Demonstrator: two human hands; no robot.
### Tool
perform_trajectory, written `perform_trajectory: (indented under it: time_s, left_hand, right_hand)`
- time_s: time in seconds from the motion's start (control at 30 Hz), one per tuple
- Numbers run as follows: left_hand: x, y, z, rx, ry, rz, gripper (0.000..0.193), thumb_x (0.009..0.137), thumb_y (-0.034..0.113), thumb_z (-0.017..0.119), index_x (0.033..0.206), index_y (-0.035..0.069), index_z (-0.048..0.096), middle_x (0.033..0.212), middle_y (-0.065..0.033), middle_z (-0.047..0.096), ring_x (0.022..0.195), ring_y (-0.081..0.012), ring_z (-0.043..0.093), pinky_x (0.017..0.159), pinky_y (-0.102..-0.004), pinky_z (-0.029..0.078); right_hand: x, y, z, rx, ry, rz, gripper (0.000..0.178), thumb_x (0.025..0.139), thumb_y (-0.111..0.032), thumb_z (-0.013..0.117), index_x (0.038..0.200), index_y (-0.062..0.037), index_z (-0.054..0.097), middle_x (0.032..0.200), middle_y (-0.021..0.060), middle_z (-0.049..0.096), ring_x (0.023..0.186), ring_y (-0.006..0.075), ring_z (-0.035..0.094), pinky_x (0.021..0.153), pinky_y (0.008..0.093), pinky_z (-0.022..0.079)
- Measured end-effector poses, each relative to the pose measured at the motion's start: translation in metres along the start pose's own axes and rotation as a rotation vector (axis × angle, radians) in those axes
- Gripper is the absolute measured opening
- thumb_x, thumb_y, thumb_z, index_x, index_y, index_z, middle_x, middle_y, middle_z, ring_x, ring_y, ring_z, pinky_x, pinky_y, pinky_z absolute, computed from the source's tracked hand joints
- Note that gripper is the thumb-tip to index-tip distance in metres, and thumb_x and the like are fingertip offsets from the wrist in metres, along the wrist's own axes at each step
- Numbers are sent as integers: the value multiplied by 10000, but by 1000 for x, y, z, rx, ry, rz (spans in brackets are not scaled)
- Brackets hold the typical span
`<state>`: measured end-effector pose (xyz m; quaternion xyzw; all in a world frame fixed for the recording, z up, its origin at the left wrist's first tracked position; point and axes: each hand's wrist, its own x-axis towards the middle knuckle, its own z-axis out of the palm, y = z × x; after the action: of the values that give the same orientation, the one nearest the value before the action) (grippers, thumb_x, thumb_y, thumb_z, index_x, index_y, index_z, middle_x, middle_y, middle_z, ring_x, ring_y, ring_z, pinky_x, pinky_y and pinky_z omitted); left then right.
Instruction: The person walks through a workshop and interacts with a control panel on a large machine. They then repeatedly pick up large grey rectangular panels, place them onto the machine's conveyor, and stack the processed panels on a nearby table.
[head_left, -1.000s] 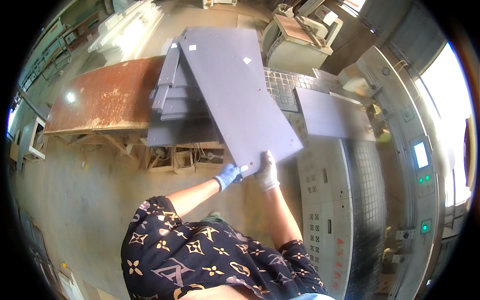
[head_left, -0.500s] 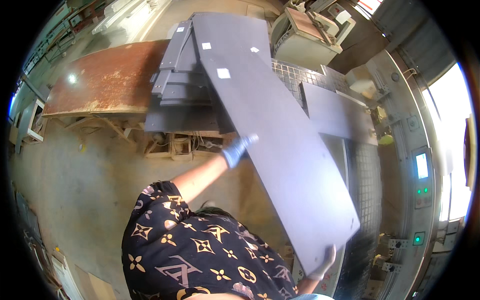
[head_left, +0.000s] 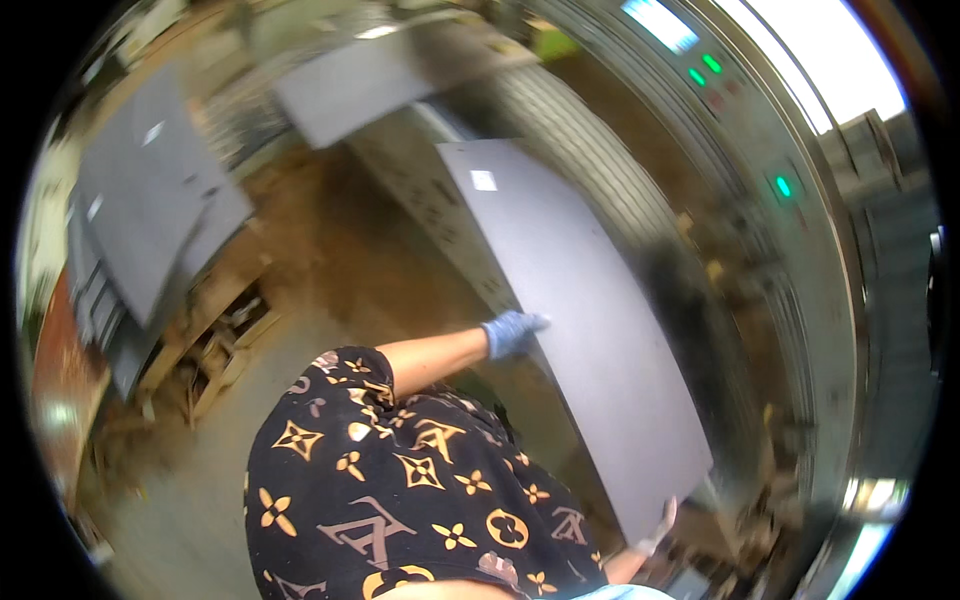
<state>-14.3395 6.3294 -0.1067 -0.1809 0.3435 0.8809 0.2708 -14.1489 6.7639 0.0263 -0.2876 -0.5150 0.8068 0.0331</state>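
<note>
A long flat grey panel [head_left: 600, 320] with a white label near its far end is held between my two hands, beside the machine. My left hand [head_left: 512, 333], in a blue glove, grips the panel's left edge around its middle, its fingertips resting on the upper face. At the near end my right hand [head_left: 655, 530], in a pale glove, holds the short edge, with the thumb showing on top. The rest of its fingers are hidden beneath the panel.
A machine with a control panel [head_left: 690, 75] and green lights runs along the right. Another grey panel [head_left: 350, 90] lies at its far end. Stacked grey panels [head_left: 150, 170] stand at far left, by a reddish-brown table [head_left: 60, 390]. Wooden framing [head_left: 210, 355] sits below them.
My view has swung to the right, so the panel stack now appears at far left. The held panel has come away from the stack and lies alongside the machine, still in both hands.
</note>
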Motion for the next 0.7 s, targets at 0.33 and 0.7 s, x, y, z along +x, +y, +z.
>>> perform_trajectory:
  time_s: [0.33, 0.7]
  left_hand:
    - [-25, -43, -18, 1355, -574, 12, 491, 783, 454, 534, 1108, 86, 534, 1000, -86, 595, 773, -200, 583, 671, -336, 484]
    - [-229, 19, -232, 1448, 602, -17, 479, 761, 411, 470, 1161, 152, 514, 1211, -92, 482, 1119, -261, 445, 930, -378, 351]
  right_hand:
    - [46, 21, -117, -965, 52, -489, 473, 744, -276, 588, 1094, 14, 458, 1074, 155, 481, 963, 268, 459, 826, 383, 391]
    - [93, 310, 182, -1985, 246, -544, 786, 698, -721, 360, 1283, -195, 359, 1313, 106, 346, 1145, 284, 398, 830, 490, 386]
